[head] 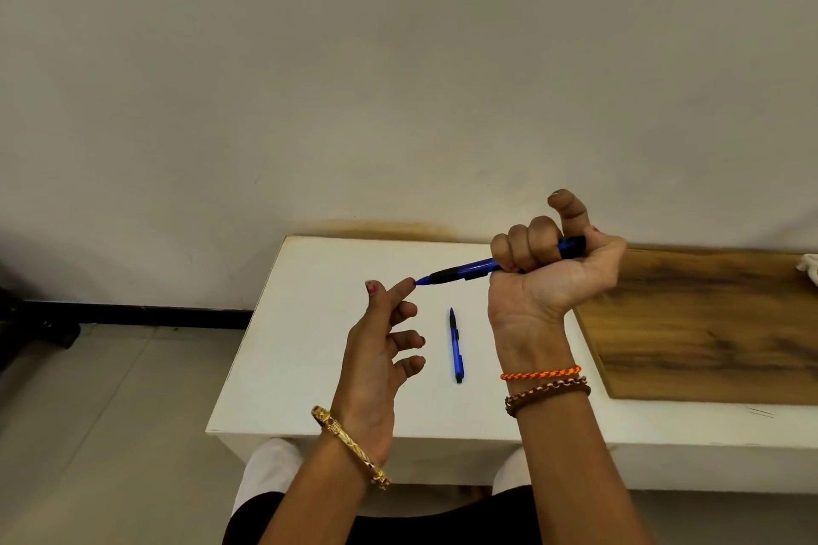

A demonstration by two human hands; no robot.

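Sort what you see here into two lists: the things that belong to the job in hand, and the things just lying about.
In the job:
- blue pen, gripped in the right hand
- left hand, forefinger touching the pen's tip

Lying about:
- second blue pen, flat on the white table
- wooden board
- white cloth at the right edge

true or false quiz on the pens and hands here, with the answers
1. The right hand grips a blue pen in its fist. True.
2. That pen's tip points away from the left hand. False: it points at the left hand's index fingertip.
3. A second blue pen lies on the white table. True.
4. The second blue pen rests on the wooden board. False: it lies on the white table, left of the board.
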